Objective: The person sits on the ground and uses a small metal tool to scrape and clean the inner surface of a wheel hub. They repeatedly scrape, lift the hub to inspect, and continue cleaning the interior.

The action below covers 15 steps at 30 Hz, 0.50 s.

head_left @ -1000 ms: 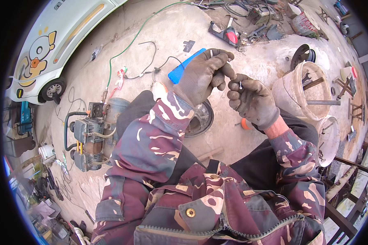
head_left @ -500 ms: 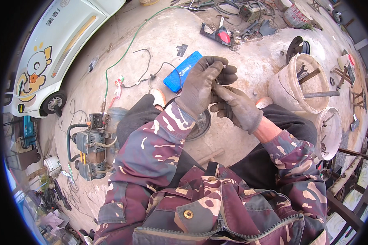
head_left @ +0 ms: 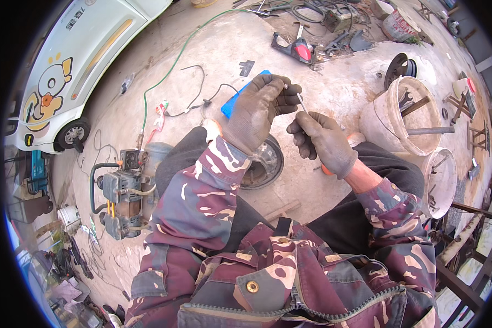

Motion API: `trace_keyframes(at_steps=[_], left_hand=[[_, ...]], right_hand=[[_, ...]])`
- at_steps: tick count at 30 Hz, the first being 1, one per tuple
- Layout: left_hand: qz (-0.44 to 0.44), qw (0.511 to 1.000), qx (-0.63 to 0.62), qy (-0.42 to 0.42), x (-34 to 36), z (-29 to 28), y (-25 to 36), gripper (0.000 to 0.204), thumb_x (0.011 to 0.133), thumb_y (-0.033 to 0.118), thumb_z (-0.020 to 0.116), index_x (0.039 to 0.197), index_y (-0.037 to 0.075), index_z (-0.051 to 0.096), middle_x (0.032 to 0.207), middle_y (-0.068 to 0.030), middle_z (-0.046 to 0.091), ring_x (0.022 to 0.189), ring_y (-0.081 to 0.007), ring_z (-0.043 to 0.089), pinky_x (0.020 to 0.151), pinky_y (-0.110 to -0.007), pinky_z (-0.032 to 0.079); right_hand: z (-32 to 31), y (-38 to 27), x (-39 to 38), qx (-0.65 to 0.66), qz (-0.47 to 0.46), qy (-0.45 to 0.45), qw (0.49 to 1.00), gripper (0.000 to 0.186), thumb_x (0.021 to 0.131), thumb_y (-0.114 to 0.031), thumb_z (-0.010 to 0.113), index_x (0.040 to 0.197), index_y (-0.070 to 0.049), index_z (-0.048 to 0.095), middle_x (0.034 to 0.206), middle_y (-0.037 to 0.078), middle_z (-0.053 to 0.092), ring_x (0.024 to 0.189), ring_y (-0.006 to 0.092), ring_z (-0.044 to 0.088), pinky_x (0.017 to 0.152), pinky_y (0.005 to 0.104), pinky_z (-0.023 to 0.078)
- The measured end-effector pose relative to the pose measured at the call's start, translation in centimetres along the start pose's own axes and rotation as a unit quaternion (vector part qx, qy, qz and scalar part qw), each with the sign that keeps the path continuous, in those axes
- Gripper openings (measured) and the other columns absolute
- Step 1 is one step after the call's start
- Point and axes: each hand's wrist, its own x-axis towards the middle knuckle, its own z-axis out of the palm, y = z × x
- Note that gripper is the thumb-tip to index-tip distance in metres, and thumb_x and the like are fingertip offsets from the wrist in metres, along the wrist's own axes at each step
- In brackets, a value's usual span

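Note:
Both my hands wear grey-brown work gloves. My right hand [head_left: 327, 143] pinches a thin silvery rod [head_left: 302, 102] between thumb and forefinger, its free end pointing up toward the other hand. My left hand [head_left: 252, 112] is closed, thumb against forefinger, with a tiny shiny metal piece [head_left: 286, 86] at the tips; its kind is too small to tell. A slight gap shows between the two gloves. Below them, between my legs, lies a round dark metal drum-like part [head_left: 270, 164]. Behind my left hand a blue flat case [head_left: 229, 107] is partly hidden.
An air compressor [head_left: 117, 191] stands left, with a green hose [head_left: 169, 74] running from it. A white van [head_left: 79, 71] is at far left. Two whitish buckets [head_left: 377, 117] with metal tools stand right. A red-and-black tool [head_left: 298, 50] and loose cables [head_left: 306, 13] lie ahead.
My hands have drawn apart, the right moving right and slightly down. The thin rod now shows between them. More of the round metal part is visible, and less of the blue case.

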Motion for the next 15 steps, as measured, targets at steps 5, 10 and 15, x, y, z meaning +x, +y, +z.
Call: trace_keyframes(at_steps=[5,10,15], left_hand=[[-0.059,0.996,0.017,-0.068,-0.09,-1.06,0.38,0.028,0.11,0.023,0.054,0.125,-0.001,0.058,0.119,-0.0196,0.069,0.104,-0.0275,0.071,0.093,-0.043,0.058],[-0.057,0.994,0.008,-0.093,-0.22,-1.26,0.13,0.029,0.111,0.025,0.054,0.124,-0.001,0.059,0.117,-0.0188,0.069,0.101,-0.0271,0.072,0.09,-0.041,0.059],[-0.063,0.993,-0.003,-0.104,-0.29,-1.16,0.22,0.026,0.109,0.021,0.053,0.121,-0.003,0.058,0.115,-0.0207,0.069,0.1,-0.0289,0.071,0.09,-0.045,0.06]], right_hand=[[0.17,-0.51,-0.11,-0.038,-0.024,-0.007,0.999,0.046,0.109,-0.042,0.053,0.097,-0.001,0.068,0.073,0.001,0.06,0.055,0.0086,0.056,0.049,0.0248,0.045],[0.14,-0.84,-0.42,-0.095,-0.01,0.001,0.995,0.046,0.106,-0.042,0.054,0.092,0.0,0.068,0.071,0.003,0.059,0.054,0.0102,0.056,0.05,0.0265,0.046],[0.08,-1.07,-0.63,-0.117,0.0,0.002,0.993,0.047,0.106,-0.041,0.054,0.091,0.0,0.068,0.071,0.003,0.059,0.054,0.0109,0.056,0.05,0.0273,0.046]])
